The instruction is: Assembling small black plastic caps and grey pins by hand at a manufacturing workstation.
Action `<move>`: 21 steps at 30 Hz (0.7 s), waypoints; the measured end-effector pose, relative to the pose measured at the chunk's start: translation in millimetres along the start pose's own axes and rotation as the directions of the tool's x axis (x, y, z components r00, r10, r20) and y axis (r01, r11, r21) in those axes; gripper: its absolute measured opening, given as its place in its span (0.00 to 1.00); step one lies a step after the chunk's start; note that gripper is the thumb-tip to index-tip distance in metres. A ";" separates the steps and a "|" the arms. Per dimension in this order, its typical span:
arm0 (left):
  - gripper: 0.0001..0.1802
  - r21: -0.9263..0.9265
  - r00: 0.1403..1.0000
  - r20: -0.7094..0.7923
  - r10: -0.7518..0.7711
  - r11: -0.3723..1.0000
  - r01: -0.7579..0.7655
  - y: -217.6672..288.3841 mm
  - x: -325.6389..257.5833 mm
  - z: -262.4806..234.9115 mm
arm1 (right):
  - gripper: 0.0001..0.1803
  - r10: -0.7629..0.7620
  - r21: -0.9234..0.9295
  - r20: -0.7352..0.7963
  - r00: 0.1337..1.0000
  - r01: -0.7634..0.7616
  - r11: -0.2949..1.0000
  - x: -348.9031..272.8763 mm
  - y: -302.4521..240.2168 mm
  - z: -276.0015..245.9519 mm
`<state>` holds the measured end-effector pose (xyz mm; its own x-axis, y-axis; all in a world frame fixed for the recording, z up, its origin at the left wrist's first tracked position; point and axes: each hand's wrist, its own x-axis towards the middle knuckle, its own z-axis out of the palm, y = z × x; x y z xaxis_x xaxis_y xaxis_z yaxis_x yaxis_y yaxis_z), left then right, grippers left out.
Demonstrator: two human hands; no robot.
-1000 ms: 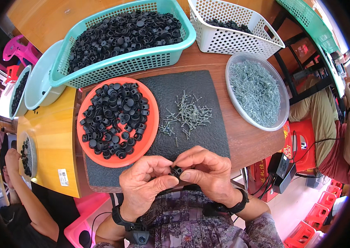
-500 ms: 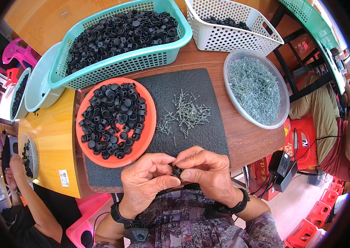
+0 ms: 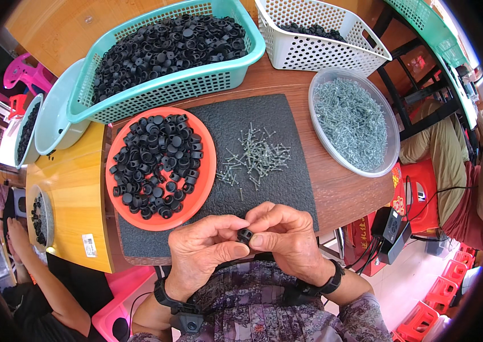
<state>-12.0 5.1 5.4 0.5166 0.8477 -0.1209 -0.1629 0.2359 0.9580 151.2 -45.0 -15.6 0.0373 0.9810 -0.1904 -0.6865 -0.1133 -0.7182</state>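
Note:
My left hand (image 3: 206,248) and my right hand (image 3: 287,236) meet at the near edge of the black mat (image 3: 253,154). Together they pinch one small black plastic cap (image 3: 245,235) between thumbs and fingertips. An orange plate (image 3: 204,188) heaped with the same black caps lies on the mat's left half, just beyond my left hand. A loose scatter of small metal screws (image 3: 255,157) lies on the mat beyond my right hand.
A teal basket (image 3: 167,91) full of black caps and a white basket (image 3: 321,48) stand at the back. A clear bowl of screws (image 3: 352,122) sits at right. Another person's arm (image 3: 36,273) rests at a yellow table at left. Red stools (image 3: 452,296) stand lower right.
Both hands stay together on the black cap with only slight finger movement. Nothing on the mat has shifted.

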 end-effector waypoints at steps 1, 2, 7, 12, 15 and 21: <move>0.18 0.023 1.000 0.004 0.009 1.000 -0.009 0.5 0.1 0.2 | 0.08 -0.004 0.001 0.016 1.000 0.004 1.000 0.1 0.5 -1.1; 0.18 0.023 1.000 0.005 0.008 1.000 -0.009 0.5 0.3 -0.2 | 0.09 -0.008 0.003 0.032 0.999 0.008 1.000 0.1 0.6 -1.8; 0.18 -0.109 1.000 0.025 -0.019 0.994 0.021 0.3 0.3 1.8 | 0.08 0.006 0.008 0.038 0.999 -0.006 1.000 -0.2 -2.3 -2.3; 0.16 -0.070 0.999 0.043 -0.003 0.998 0.006 -0.9 0.6 0.3 | 0.07 0.014 -0.003 0.035 0.999 -0.014 1.000 0.5 -2.0 -2.1; 0.16 -0.043 0.999 0.054 -0.001 0.999 0.003 -0.8 0.8 -0.5 | 0.06 -0.046 -0.116 0.056 0.997 0.052 0.992 0.6 0.8 -3.3; 0.16 0.112 0.999 0.001 0.035 0.993 -0.035 -7.5 -4.0 1.0 | 0.04 -0.072 -0.251 0.045 0.996 0.081 0.965 -2.6 -4.8 0.9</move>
<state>-12.0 -0.5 -1.1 0.5115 0.8549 -0.0866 -0.0858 0.1511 0.9848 153.7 -46.9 -11.0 0.0540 0.9926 -0.1085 -0.4771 -0.0698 -0.8761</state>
